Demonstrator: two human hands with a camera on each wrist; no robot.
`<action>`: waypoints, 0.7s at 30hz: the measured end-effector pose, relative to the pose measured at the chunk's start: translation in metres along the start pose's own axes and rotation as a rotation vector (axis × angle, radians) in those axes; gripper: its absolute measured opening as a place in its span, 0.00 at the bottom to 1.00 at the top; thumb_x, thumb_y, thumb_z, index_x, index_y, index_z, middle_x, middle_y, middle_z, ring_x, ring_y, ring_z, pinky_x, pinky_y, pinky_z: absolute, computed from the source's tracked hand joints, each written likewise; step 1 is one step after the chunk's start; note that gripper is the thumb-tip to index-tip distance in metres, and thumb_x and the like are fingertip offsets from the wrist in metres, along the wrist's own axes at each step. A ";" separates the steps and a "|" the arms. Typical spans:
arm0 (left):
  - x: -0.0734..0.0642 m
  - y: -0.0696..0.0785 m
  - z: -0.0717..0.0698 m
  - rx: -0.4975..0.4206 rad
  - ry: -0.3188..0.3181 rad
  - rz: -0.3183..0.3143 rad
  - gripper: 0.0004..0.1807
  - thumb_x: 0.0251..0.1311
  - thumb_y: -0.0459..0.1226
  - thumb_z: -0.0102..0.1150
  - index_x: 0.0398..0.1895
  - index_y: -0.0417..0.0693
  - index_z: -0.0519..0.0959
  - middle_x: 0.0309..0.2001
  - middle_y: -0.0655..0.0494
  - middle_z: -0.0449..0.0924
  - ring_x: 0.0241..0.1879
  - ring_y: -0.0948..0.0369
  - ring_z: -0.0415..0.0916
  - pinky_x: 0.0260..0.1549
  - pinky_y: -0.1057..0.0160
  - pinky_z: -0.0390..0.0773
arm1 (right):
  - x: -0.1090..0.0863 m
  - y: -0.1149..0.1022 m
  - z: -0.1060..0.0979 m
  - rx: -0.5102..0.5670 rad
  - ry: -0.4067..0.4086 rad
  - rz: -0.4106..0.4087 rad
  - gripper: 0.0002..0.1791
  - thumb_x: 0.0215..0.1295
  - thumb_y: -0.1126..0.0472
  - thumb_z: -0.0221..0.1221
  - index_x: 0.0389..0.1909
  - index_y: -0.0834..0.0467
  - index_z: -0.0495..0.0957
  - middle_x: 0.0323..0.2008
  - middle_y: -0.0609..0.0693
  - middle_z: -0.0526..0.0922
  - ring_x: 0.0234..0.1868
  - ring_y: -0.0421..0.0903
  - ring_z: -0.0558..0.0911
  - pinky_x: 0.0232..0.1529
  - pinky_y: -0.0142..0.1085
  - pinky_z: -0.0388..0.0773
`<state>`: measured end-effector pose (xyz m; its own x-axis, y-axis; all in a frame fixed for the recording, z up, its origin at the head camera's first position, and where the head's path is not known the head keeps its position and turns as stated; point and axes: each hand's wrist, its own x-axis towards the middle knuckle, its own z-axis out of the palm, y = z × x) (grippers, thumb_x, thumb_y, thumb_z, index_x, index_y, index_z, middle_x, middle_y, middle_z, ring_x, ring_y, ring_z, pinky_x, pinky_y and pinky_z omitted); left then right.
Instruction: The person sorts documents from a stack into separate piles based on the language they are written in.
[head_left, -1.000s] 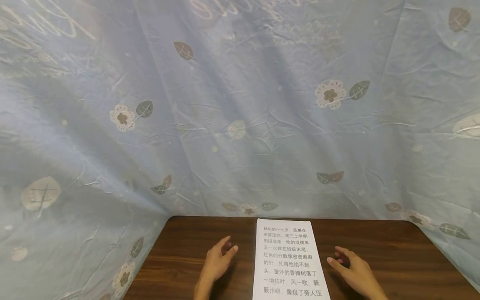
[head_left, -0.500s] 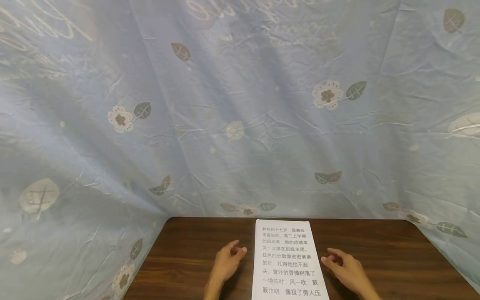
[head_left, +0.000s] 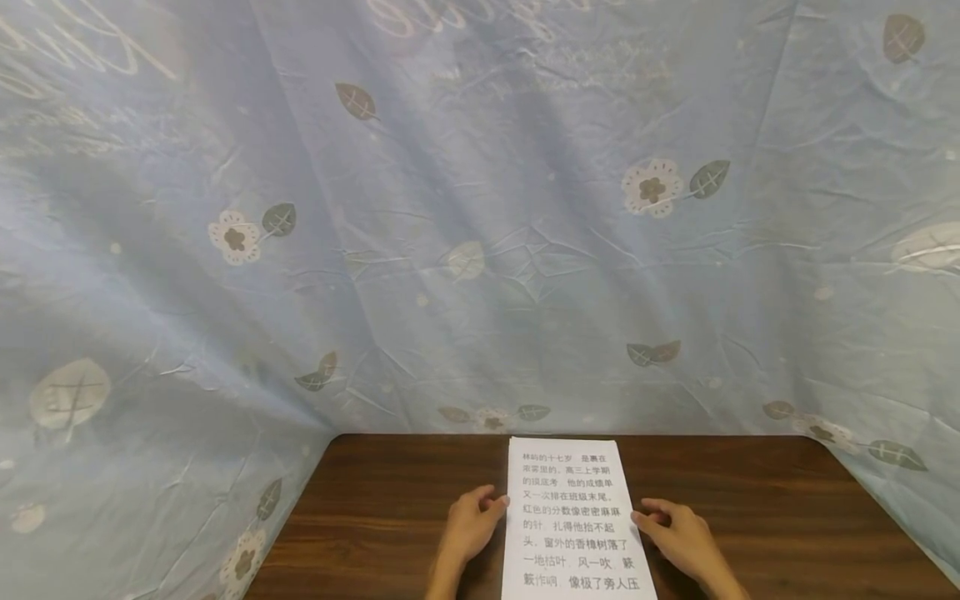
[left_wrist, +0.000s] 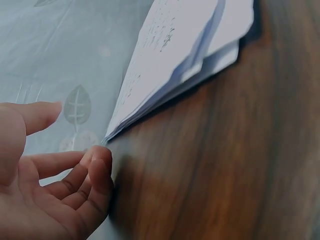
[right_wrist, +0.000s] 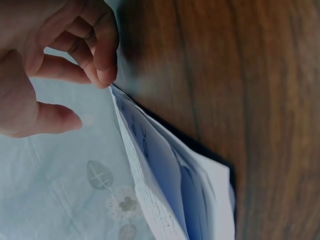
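Observation:
A stack of printed paper sheets lies on the dark wooden table, with large Chinese text on its top sheet. My left hand is right at its left edge, thumb apart from the loosely bent fingers. On the opposite side, my right hand has its fingertips close by the right edge. Seen from the left wrist, the paper stack has uneven layers spreading apart at its near end. In the right wrist view the sheets also fan apart, and the bent fingers are near the far corner.
The dark wood table has rounded back corners. Behind it and to the left hangs a pale blue cloth printed with leaves and flowers, reaching the table's back edge.
Both hands have moved inward, the left to the right and the right to the left, from bare table to the paper's side edges. The stack stays in place.

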<state>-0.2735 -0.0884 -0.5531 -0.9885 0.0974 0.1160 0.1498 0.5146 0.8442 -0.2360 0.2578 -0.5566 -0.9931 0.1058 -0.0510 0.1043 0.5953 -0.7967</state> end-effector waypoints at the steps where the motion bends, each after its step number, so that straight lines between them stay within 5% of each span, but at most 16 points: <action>1: 0.001 0.000 0.002 0.008 0.000 0.002 0.31 0.70 0.45 0.66 0.63 0.27 0.79 0.45 0.43 0.88 0.44 0.51 0.84 0.43 0.48 0.86 | 0.000 0.000 0.000 -0.005 -0.001 0.000 0.32 0.74 0.50 0.66 0.66 0.71 0.78 0.42 0.51 0.86 0.29 0.43 0.80 0.27 0.33 0.80; 8: 0.002 0.004 0.011 0.041 -0.007 -0.030 0.32 0.68 0.46 0.67 0.63 0.27 0.80 0.34 0.56 0.81 0.30 0.63 0.73 0.29 0.67 0.71 | 0.003 -0.001 0.002 -0.033 -0.009 0.006 0.30 0.73 0.51 0.66 0.64 0.71 0.80 0.37 0.50 0.84 0.27 0.43 0.75 0.27 0.33 0.72; 13: 0.003 0.006 0.015 0.089 -0.005 -0.026 0.30 0.68 0.47 0.67 0.61 0.30 0.82 0.31 0.58 0.78 0.31 0.62 0.72 0.32 0.65 0.71 | 0.005 -0.005 0.004 -0.083 -0.013 0.003 0.28 0.72 0.49 0.66 0.60 0.69 0.83 0.43 0.51 0.88 0.41 0.47 0.80 0.38 0.40 0.77; 21: 0.005 0.002 0.019 0.126 -0.006 -0.023 0.27 0.67 0.48 0.68 0.59 0.36 0.85 0.33 0.60 0.80 0.35 0.60 0.75 0.36 0.57 0.75 | 0.006 -0.005 0.005 -0.110 -0.006 -0.001 0.26 0.71 0.50 0.68 0.57 0.68 0.85 0.43 0.52 0.90 0.44 0.50 0.85 0.42 0.48 0.82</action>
<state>-0.2776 -0.0702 -0.5608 -0.9916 0.0896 0.0937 0.1292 0.6195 0.7743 -0.2429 0.2516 -0.5563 -0.9935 0.1001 -0.0539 0.1079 0.6795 -0.7257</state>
